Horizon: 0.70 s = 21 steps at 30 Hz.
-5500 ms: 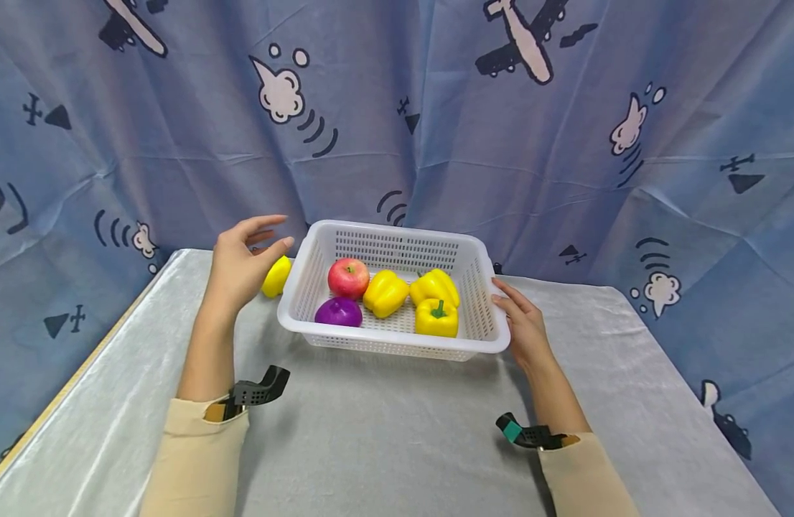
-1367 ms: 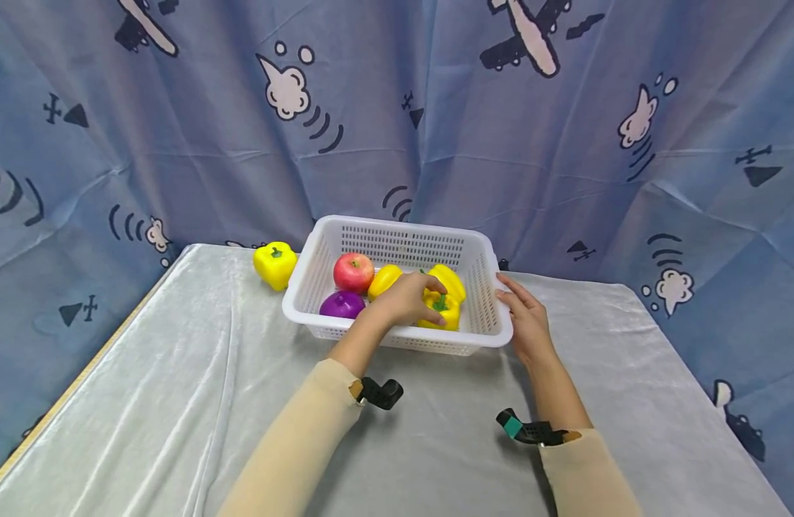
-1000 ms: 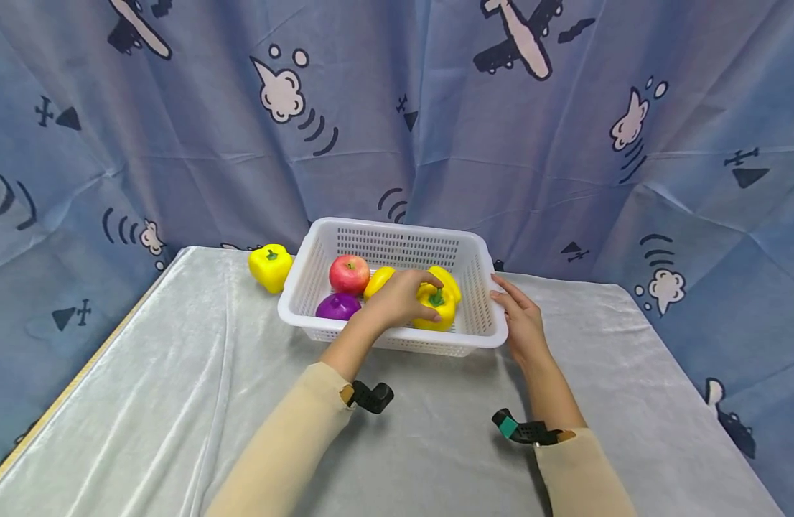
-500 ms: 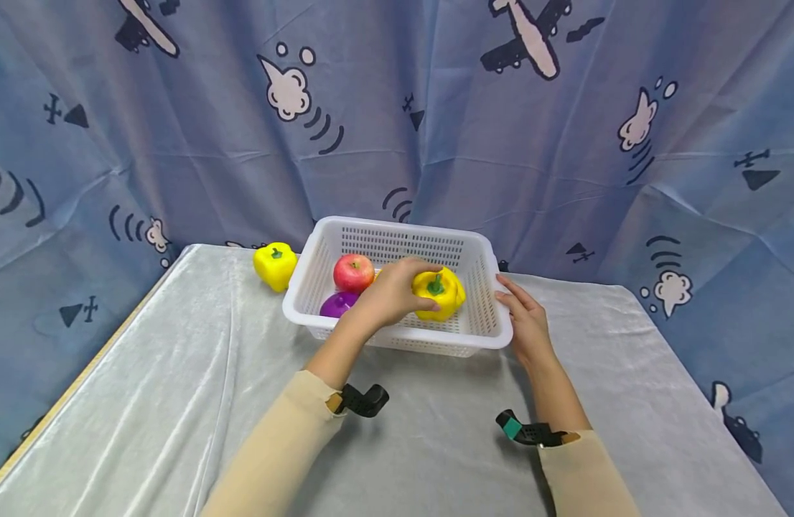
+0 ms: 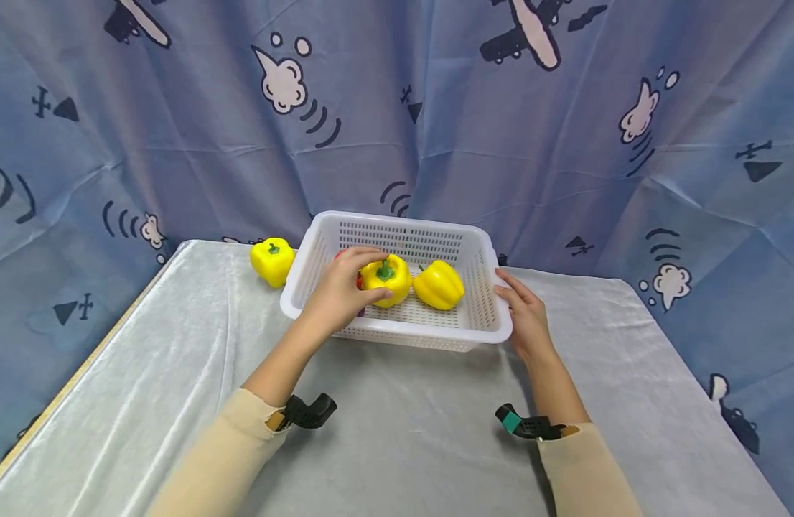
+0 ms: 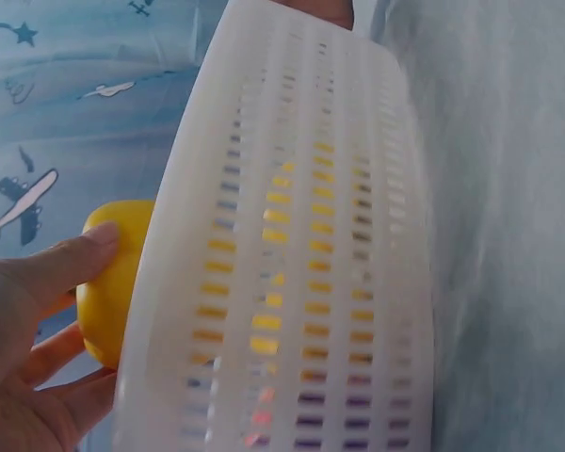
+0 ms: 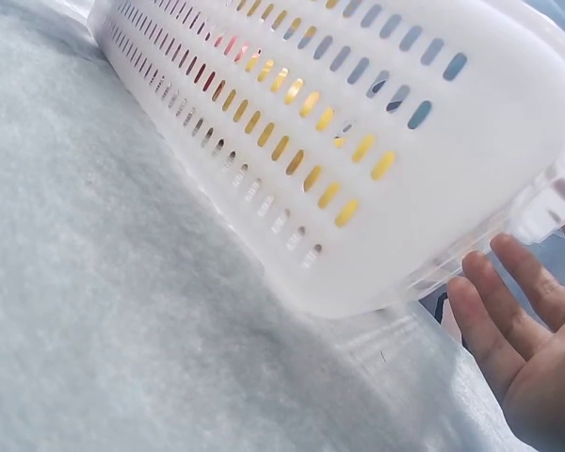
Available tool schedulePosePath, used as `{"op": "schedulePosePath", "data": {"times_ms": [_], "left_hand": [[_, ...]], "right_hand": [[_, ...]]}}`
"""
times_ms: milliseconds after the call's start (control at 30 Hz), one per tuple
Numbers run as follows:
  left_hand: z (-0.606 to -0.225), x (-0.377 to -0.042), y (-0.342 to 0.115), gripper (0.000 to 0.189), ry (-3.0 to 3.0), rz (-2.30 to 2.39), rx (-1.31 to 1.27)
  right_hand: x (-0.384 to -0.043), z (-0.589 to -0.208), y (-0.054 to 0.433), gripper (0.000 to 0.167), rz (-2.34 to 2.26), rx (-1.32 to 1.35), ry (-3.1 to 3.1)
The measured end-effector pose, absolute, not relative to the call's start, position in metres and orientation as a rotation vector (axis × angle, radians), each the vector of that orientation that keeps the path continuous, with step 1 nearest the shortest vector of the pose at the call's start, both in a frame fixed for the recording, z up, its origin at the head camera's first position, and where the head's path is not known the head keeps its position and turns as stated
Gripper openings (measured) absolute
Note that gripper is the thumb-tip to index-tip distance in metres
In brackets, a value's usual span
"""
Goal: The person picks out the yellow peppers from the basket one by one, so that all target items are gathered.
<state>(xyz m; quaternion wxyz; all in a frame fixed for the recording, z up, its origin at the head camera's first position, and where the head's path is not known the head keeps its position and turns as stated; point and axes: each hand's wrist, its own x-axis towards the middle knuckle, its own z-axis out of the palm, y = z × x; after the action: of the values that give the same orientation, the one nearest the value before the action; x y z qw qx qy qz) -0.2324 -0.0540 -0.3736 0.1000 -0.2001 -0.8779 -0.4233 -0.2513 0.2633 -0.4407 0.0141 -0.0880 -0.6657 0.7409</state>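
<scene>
My left hand [image 5: 339, 291] grips a yellow bell pepper [image 5: 385, 278], stem up, between thumb and fingers, over the left half of a white perforated plastic basket [image 5: 397, 327]. The left wrist view shows that pepper [image 6: 113, 282] above the basket's rim, the thumb on its near side. Another yellow bell pepper [image 5: 439, 285] lies on its side in the basket's right half. Behind my left hand, only slivers of a red apple [image 5: 339, 255] and a purple onion-like vegetable [image 5: 361, 311] show. My right hand [image 5: 528, 316] rests its extended fingers against the basket's right end.
One more yellow bell pepper [image 5: 272, 261] stands on the table just left of the basket. A grey-white cloth [image 5: 397, 431] covers the table. Behind it hangs a blue curtain [image 5: 371, 108] with airplane prints. Each wrist wears a black camera mount [image 5: 309, 411].
My left hand has taken hold of the front right pepper, lifted it and carried it leftward inside the basket. My right hand has stayed at the basket's right end.
</scene>
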Motion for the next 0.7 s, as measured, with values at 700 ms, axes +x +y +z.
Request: {"op": "schedulePosePath", "data": {"times_ms": [700], "left_hand": [[-0.368,-0.216,-0.118,0.056,-2.464,-1.384,-0.363]], "right_hand": [[-0.252,-0.442,0.263,0.051,2.272,-0.239,-2.081]]}}
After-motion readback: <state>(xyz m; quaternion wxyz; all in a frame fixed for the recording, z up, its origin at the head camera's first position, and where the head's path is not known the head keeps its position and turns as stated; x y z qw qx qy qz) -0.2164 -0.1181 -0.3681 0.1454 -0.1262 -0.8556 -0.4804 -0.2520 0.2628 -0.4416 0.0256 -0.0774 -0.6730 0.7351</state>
